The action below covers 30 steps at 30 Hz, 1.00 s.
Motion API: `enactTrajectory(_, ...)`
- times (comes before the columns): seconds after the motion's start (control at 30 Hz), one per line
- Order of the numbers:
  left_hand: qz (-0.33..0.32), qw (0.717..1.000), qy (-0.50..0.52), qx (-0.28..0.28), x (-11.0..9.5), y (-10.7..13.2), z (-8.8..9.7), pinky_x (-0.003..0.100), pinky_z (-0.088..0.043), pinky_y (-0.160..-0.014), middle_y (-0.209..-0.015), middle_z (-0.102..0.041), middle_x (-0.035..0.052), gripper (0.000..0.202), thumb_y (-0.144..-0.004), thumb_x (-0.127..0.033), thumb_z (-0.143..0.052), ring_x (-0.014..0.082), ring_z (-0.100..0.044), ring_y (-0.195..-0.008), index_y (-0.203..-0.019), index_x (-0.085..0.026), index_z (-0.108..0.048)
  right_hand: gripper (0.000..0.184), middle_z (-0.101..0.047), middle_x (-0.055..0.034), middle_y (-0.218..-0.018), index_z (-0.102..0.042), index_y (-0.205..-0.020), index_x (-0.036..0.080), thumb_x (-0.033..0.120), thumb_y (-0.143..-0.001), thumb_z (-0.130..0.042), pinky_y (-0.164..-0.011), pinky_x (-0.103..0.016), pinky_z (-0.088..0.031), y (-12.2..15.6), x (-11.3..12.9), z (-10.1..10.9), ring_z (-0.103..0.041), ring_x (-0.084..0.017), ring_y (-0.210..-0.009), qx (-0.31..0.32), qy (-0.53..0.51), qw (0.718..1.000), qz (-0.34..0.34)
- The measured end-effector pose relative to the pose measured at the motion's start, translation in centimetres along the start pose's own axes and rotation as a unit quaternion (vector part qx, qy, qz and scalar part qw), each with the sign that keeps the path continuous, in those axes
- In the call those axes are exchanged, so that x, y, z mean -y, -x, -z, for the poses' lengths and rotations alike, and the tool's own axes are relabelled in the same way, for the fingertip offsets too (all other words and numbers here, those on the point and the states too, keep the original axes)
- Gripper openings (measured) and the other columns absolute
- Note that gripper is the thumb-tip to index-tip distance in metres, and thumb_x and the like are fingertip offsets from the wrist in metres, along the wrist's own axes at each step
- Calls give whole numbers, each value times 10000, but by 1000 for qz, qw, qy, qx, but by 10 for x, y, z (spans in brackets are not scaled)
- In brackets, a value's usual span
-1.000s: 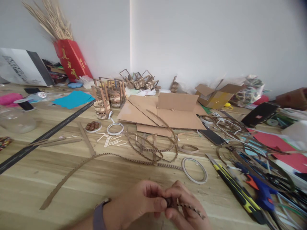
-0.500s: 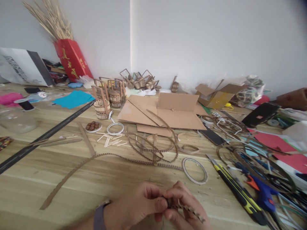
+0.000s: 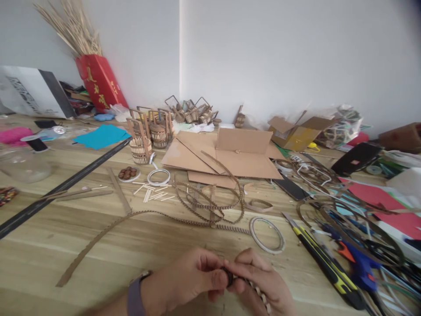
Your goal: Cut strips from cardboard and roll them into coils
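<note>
My left hand (image 3: 187,281), with a watch strap at the wrist, is closed at the bottom middle. Between its thumb and fingers it pinches a small dark brown roll (image 3: 228,276), which looks like coiled corrugated cardboard strip. Beside it, my right hand (image 3: 266,278) is closed too, its fingertips against the roll's right side. A wavy corrugated cardboard strip (image 3: 260,295) runs out from the roll under the right hand's fingers, partly hidden. Beyond both hands, a longer corrugated strip (image 3: 158,213) lies across the table in loops.
At right lie a yellow-black utility knife (image 3: 324,259) and a blue glue gun (image 3: 363,267). A tape roll (image 3: 267,251) is ahead of my right hand. Farther back are short sticks (image 3: 148,195), a dish of brown balls (image 3: 129,174), small woven buckets (image 3: 140,151) and cardboard sheets (image 3: 246,164).
My right hand has turned, and its fingers lie straighter along the roll. The strip's loose end now points more downward, and more of the dark roll shows.
</note>
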<state>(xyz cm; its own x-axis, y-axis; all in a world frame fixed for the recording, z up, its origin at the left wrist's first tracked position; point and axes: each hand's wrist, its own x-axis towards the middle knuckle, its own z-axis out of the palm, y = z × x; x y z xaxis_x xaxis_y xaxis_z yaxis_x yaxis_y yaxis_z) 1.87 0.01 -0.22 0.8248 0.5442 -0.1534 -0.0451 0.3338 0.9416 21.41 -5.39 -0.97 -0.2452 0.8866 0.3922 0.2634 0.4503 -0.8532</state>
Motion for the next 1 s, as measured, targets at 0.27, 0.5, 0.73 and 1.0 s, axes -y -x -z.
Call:
enactTrajectory(0.27,17,998,-53,21,-12,5,1,226,-216,-533,-638,-434,-33,596,-699,-697,-678,98,-314,-583,-891,-136,-735,330,-648,-21,-735,-728,-1093,380,554,-840,-610,-559,-216,-497,-8,-4,-6,-624,-141,-639,11,-2,1000,-6)
enactTrajectory(0.5,38,999,-36,-1,-7,2,1,224,-247,-535,-617,-485,-37,558,-650,-689,-719,97,-386,-578,-718,-143,-628,353,-642,-27,-738,-724,-987,287,576,-865,-562,-582,-214,-493,-3,-1,-6,-640,-141,-647,17,48,999,0)
enactTrajectory(0.73,60,997,40,-29,-1,-1,-3,226,-315,-579,-634,-549,-27,584,-539,-657,-807,99,-451,-583,-714,-136,-608,332,-611,-10,-748,-668,-1018,285,557,-899,-519,-581,-197,-493,-2,-4,-8,-620,-127,-645,-1,82,996,45)
enactTrajectory(1.0,40,996,71,-31,-3,0,-10,227,-357,-597,-630,-554,-11,601,-564,-685,-779,98,-485,-569,-712,-134,-589,195,-591,3,-746,-650,-876,275,454,-909,-578,-604,-202,-489,5,-3,-13,-599,-129,-657,-31,88,996,9)
